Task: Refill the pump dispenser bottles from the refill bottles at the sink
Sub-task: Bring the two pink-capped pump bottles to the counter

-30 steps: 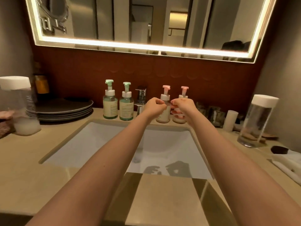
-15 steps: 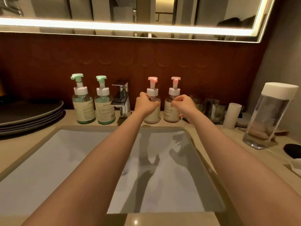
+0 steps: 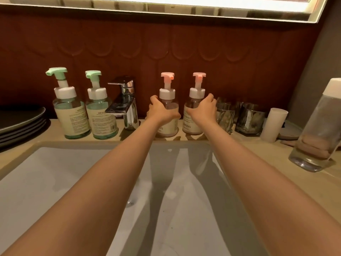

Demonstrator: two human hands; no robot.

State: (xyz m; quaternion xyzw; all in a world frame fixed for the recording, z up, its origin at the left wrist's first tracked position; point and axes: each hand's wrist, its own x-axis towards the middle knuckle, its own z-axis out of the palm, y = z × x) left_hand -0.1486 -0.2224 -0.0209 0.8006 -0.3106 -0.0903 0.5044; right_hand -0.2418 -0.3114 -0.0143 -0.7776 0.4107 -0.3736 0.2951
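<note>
While left pink-pump bottle (image 3: 170,126) and right pink-pump bottle (image 3: 192,124) stand on ledge (image 3: 53,127) behind sink (image 3: 55,182), right of faucet (image 3: 127,106): left hand (image 3: 162,111) curls round former, right hand (image 3: 203,109) round latter. Step judged: pickup; refill not begun. Next: lift both, unscrew pumps.

Light: dim, warm, from lit mirror edge (image 3: 166,2) overhead | Shadows: 2 arm shadows across sink (image 3: 46,182) | Glare: chrome tap (image 3: 127,108) | Edges: wide-angle bend, slightly soft

Both bare forearms reach from the lower corners up to the frame's centre. The left hand (image 3: 162,111) wraps round the left pink-pump bottle (image 3: 167,94). The right hand (image 3: 203,109) curls round the right pink-pump bottle (image 3: 191,124).
</note>
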